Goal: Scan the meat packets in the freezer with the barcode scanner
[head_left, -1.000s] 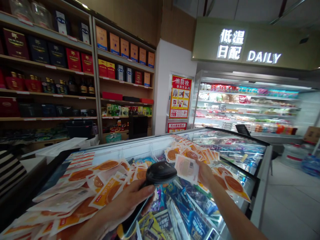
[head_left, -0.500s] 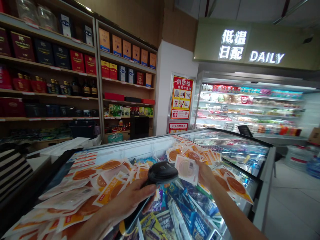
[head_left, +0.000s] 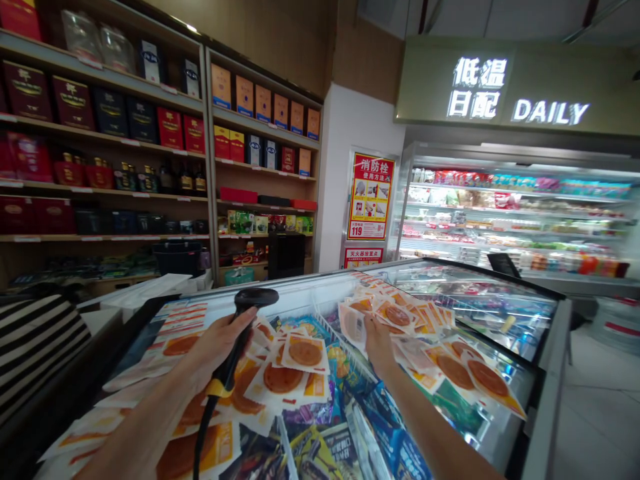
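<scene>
My left hand (head_left: 215, 347) grips a black barcode scanner (head_left: 245, 320) by its handle, its head raised above the open chest freezer (head_left: 550, 360), and a cord hangs down from it. My right hand (head_left: 377, 343) reaches forward and holds a clear packet with a round orange patty (head_left: 353, 325) at the edge of a pile of like packets (head_left: 410, 317) lying on the freezer's glass lid. More of these packets (head_left: 285, 373) are spread over the freezer's left side, below the scanner.
Blue and purple frozen-food bags (head_left: 380, 427) fill the freezer near me. Shelves of boxed bottles (head_left: 150, 133) line the left wall. A lit chilled display case (head_left: 510, 220) stands at the back right. A striped sleeve of another person (head_left: 35, 347) shows at the left edge.
My left hand swung the scanner left and up, away from the packet. My right hand carried the packet forward and lower toward the pile on the lid.
</scene>
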{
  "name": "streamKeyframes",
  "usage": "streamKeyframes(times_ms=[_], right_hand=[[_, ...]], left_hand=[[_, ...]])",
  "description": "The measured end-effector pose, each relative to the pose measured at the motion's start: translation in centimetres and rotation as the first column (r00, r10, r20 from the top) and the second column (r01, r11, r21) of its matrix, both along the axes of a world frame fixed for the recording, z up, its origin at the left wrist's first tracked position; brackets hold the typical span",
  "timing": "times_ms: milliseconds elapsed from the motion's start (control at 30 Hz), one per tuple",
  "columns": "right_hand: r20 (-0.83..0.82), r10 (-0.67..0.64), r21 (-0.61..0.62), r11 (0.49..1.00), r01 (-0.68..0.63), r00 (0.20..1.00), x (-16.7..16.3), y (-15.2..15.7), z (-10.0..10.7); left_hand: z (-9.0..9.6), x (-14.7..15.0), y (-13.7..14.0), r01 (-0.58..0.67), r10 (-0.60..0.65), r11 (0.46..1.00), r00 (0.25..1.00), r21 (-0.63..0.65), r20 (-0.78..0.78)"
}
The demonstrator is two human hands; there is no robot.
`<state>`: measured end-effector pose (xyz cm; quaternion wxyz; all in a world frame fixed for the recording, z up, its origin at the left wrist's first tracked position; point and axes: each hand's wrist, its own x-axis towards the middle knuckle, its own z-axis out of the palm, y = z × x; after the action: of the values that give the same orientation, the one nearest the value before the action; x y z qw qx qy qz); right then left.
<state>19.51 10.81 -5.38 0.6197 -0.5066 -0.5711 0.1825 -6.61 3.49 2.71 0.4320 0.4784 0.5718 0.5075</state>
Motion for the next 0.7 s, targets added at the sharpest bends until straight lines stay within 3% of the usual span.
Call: streamKeyframes(times_ms=[100, 200, 300, 400, 467, 533, 633, 700], right_hand=[[0.075, 0.076, 0.007, 0.997, -0.077, 0.994, -3.5, -0.1, -0.2], [0.224, 0.233, 0.044, 0.968, -0.249, 0.946, -6.7, -0.8, -0.4], [0.448, 0.344, 0.06, 0.909, -0.411, 0.826, -9.2, -1.7, -0.5], [0.623, 0.353, 0.051, 0.872, -0.487, 0.698, -10.3, -2.4, -0.4], [0.664, 0.317, 0.055, 0.883, -0.466, 0.678, -9.8, -2.4, -0.3], [0.65, 0.253, 0.076, 0.917, -0.392, 0.716, -8.2, -2.1, -0.2], [0.571, 0.117, 0.085, 0.976, -0.2, 0.813, -3.8, -1.5, -0.1], [0.537, 0.019, 0.028, 0.999, -0.041, 0.844, 0.0, -1.4, -0.1]], left_hand=[[0.4, -1.1, 0.0, -0.046, 0.045, 0.998, 0.999, -0.042, -0.027], [0.7, -1.8, -0.1, -0.092, 0.091, 0.994, 0.996, -0.05, -0.017], [0.8, -2.2, -0.2, -0.081, 0.081, 0.996, 0.997, -0.034, -0.013], [0.8, -2.4, -0.3, -0.07, 0.068, 0.996, 0.997, -0.048, -0.039], [0.8, -2.4, -0.2, -0.079, 0.076, 0.995, 0.996, -0.062, -0.05], [0.9, -2.3, -0.2, -0.079, 0.074, 0.994, 0.995, -0.075, -0.069], [1.1, -1.4, -0.5, -0.023, 0.014, 0.993, 0.997, -0.114, -0.077], [1.2, -0.4, -1.0, 0.026, -0.029, 0.993, 0.999, -0.112, -0.027]])
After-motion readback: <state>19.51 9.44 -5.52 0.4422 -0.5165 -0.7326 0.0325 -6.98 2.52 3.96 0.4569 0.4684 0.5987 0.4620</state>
